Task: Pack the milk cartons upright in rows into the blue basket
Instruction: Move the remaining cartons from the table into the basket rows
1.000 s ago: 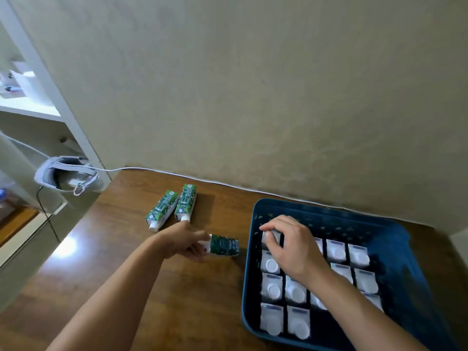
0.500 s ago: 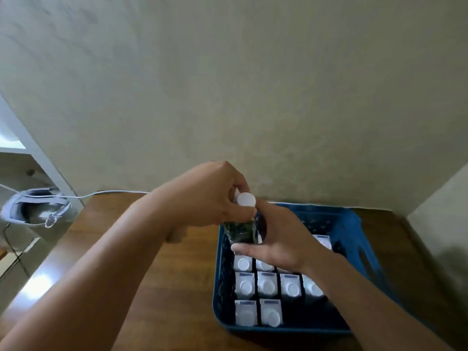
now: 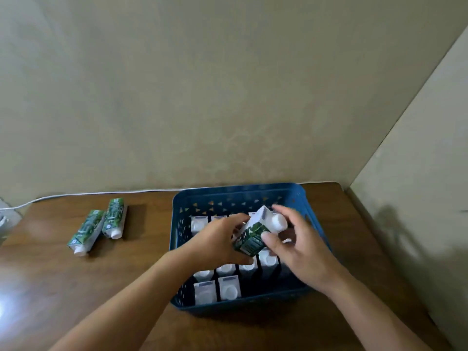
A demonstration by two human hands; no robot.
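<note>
I hold a tilted milk carton (image 3: 254,235) over the blue basket (image 3: 312,225), left hand (image 3: 219,245) and right hand (image 3: 297,245) both gripping it.

Brown wooden table (image 3: 76,287) in corner; 2 beige walls (image 3: 228,84); white cable (image 3: 101,193) along back edge.

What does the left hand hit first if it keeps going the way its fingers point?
The left hand points right and slightly away, and it already grips the tilted milk carton. Past that, the right hand holding the carton's other side comes next, probably before the blue basket wall; depth is unclear.
</note>
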